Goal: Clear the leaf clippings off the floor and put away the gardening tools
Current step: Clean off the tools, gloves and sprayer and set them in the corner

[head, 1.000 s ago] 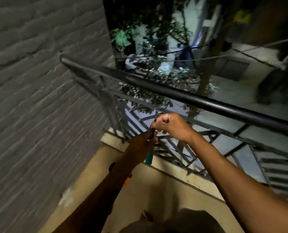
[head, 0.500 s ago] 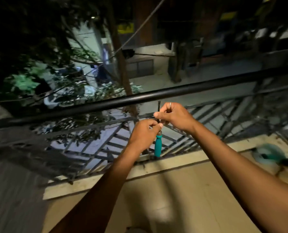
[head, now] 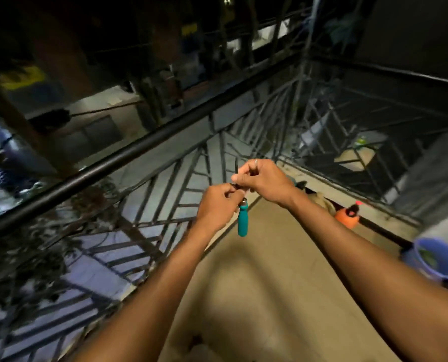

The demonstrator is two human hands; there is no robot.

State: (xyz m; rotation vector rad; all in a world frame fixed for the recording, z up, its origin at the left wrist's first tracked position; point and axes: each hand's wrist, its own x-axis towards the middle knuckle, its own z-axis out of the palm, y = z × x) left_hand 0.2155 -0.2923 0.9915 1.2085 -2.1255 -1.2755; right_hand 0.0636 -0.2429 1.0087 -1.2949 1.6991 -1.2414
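Both of my hands meet in front of me, above the balcony floor [head: 257, 296] and close to the railing [head: 139, 146]. My left hand [head: 221, 206] has its fingers curled round the top of the teal-handled tool [head: 242, 222], just above the handle, which hangs straight down below my knuckles. My right hand [head: 263, 180] sits a little higher and touches the left, with thumb and fingertips pinching the dark metal end of the same tool. That end is mostly hidden between my fingers, so I cannot tell its shape. A ring [head: 255, 162] shows on one raised finger of the right hand.

Along the right edge of the floor, at the foot of the side railing, an orange sprayer [head: 346, 217] stands beyond my right forearm. Nearer to me on that same edge is a blue bucket [head: 426, 267] with something green inside. Some blurred things lie in the far right corner of the floor, behind my right wrist, and I cannot make them out.
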